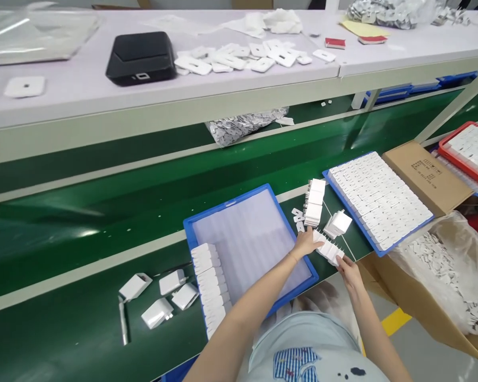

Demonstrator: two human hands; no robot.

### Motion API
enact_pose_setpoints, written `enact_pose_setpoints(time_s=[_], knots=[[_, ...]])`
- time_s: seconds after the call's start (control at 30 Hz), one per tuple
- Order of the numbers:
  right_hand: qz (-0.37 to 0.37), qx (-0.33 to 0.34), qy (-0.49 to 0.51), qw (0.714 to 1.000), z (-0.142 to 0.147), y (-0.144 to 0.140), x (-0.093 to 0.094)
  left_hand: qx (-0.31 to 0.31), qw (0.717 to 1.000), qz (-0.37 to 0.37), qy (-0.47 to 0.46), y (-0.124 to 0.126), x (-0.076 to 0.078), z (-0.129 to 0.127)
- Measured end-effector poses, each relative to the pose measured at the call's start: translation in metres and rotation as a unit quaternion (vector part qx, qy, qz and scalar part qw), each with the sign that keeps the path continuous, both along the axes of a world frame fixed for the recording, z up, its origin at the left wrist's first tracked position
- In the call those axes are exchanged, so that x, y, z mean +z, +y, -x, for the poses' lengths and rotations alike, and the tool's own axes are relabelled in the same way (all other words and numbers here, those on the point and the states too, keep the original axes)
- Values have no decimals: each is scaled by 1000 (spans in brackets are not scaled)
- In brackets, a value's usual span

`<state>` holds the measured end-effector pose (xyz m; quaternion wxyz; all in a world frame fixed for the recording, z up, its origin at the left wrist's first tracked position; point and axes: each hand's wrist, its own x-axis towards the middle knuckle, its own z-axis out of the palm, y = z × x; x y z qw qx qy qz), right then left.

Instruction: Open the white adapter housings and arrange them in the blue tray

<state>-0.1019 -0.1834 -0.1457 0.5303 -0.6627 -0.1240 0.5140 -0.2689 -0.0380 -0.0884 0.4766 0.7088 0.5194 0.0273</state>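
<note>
Both my hands are on one short row of white plug blocks [328, 248], metal pins showing along its far side. My left hand [306, 243] grips the end nearer the blue tray [250, 228], thumb and fingers closed about it; my right hand [346, 267] pinches the other end. Row sits just right of that tray; whether it touches the green tabletop [83, 323], I cannot tell.

Just beyond my left fingertips: a longer row of blocks [315, 201], pins facing left, with small flat white pieces [298, 216] beside it. A small cluster of blocks [338, 224] lies between that row and the filled tray [382, 251], which is packed with white pieces.

In the near tray, blocks stand along the left side only; the rest is bare. Left of it, four loose white housings [157, 313] and a slim metallic tool [123, 321]. Up on the shelf [75, 98], a black case [141, 55].
</note>
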Motion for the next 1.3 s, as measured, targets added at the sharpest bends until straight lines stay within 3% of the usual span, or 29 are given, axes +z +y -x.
enact_pose_setpoints(time_s=[0.17,0.43,0.73,0.93,1.13,1.3], knots=[[32,45,49,997,-4,-2,7,18,998,40,-36,3,-5,-2],[51,26,22,998,-1,1,11,55,990,109,-75,15,-20,1],[23,59,29,998,-8,2,12,-48,962,223,-151,34,-24,19],[6,69,56,996,1,-8,7,-63,941,274,-186,32,-25,23],[-17,69,44,996,1,-12,18,-62,924,293,-238,31,-5,29],[-43,137,13,989,20,3,32,1,918,268,-292,21,25,74]])
